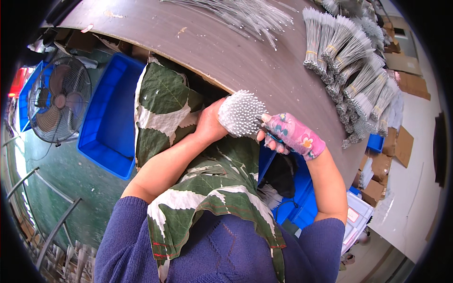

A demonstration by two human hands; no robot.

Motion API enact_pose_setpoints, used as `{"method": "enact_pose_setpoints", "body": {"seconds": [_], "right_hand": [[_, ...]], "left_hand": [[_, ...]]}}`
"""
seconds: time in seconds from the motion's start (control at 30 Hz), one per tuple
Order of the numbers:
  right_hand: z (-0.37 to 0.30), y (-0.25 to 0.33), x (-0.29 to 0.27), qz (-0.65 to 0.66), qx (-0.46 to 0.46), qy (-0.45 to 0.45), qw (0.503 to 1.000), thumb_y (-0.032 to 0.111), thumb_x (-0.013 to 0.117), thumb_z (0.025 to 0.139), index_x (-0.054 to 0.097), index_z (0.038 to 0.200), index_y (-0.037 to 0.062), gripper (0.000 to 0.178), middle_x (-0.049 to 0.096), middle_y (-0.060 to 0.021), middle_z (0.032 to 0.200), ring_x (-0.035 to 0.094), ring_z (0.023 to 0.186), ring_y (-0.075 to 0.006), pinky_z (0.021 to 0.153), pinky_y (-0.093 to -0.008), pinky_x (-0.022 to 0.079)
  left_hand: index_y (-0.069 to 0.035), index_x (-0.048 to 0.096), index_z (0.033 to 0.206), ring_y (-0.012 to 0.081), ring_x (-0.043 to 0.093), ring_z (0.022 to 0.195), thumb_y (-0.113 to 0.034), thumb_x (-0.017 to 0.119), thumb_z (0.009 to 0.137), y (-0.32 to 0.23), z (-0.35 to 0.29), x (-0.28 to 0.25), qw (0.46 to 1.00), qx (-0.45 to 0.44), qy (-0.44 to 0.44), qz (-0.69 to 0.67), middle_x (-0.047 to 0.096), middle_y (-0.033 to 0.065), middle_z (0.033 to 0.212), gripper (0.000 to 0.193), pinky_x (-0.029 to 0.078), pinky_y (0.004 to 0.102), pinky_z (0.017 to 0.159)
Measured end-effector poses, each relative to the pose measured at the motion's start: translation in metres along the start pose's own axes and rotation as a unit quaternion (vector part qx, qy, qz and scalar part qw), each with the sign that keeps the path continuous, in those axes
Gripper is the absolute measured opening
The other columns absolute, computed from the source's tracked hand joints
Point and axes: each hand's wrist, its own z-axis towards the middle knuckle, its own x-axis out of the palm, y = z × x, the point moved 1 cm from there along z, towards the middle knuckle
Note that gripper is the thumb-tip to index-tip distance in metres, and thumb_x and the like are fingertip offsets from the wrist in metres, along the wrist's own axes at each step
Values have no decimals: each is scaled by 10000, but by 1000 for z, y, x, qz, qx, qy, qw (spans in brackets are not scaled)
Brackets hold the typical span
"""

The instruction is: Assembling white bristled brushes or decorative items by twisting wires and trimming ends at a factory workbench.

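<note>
My left hand [211, 121] is closed round a thick bundle of thin wire brushes [240, 113]. The bundle's white tips face up in a rounded, dotted cluster, and its lower part is hidden. Close against its right side is my right hand [297, 137], wearing a pink floral fingerless glove. Its fingers are curled round a small dark-handled tool [275, 138], whose working end I cannot make out. Both hands are at the table's near edge, above a green and white leaf-patterned cloth [188, 200] over my lap.
The brown table [264, 66] holds loose wire brushes [240, 16] at the far side and tied brush bundles [349, 61] stacked at right. A blue bin [111, 113] and a fan [60, 100] stand left. Another blue bin [306, 200] is below my right arm.
</note>
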Motion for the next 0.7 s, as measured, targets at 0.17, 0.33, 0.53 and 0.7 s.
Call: {"method": "enact_pose_setpoints", "body": {"seconds": [0.17,0.33,0.53,0.7], "right_hand": [[5,-14,20,139,-30,-59,988,486,453,940,618,817,13,516,524,6,562,428,389,-44,348,-177,327],[10,-31,40,280,-85,-79,953,494,436,947,596,834,-10,541,505,-20,574,392,383,-65,348,-189,289],[-8,-29,50,364,-166,-60,915,492,366,971,578,873,-4,548,454,1,581,347,394,-57,362,-193,263],[-17,-27,54,373,-191,-79,905,497,362,970,587,872,0,555,453,6,583,343,394,-52,365,-188,259]], "left_hand": [[-72,581,1098,296,624,993,-192,734,706,0,1,-2,999,-11,26,30,645,155,1026,437,490,351,831],[-53,561,1170,193,617,1025,-192,810,647,-24,0,-13,993,-51,99,-35,649,102,1076,595,466,314,886],[-6,546,1162,153,588,1017,-201,859,590,-33,-4,-21,975,-41,146,-165,638,87,1081,681,452,330,914],[9,495,1219,143,538,1069,-276,821,672,-34,-7,-26,960,-18,185,-209,594,102,1139,698,415,324,949]]}}
